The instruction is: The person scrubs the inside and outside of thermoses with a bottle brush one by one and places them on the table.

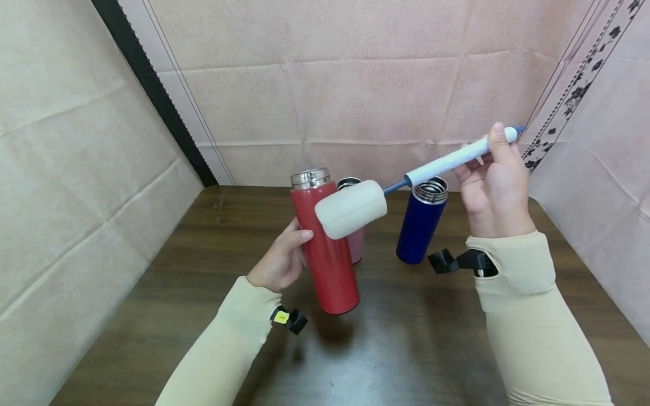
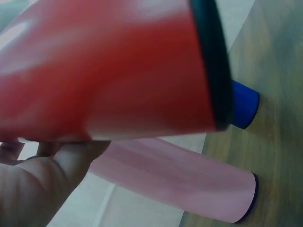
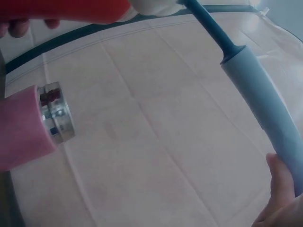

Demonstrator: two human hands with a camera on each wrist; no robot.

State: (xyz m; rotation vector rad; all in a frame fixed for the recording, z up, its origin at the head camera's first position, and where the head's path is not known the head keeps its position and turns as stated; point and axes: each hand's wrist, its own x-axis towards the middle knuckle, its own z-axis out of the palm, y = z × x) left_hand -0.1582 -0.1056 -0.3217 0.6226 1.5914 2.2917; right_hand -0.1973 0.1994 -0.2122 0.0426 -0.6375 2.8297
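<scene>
My left hand (image 1: 281, 256) grips a red bottle (image 1: 330, 270) around its side. The bottle is lidless, with a bare metal neck, and leans a little to the left above the table. Up at the right, my right hand (image 1: 495, 189) holds a bottle brush by its pale blue handle (image 1: 452, 160), thumb along the grip. From a thin blue stem, the brush's white sponge head (image 1: 351, 209) points down-left and overlaps the red bottle's upper side in the head view. In the right wrist view the handle (image 3: 265, 99) runs up to the stem, and the sponge is mostly cut off.
Behind the red bottle stands a pink bottle (image 1: 357, 246), largely hidden, its metal neck (image 3: 57, 113) bare. A dark blue bottle (image 1: 419, 228), also lidless, stands to its right. All this is over a brown wooden table (image 1: 203, 316), with pale cloth walls (image 1: 376, 101) behind and at both sides.
</scene>
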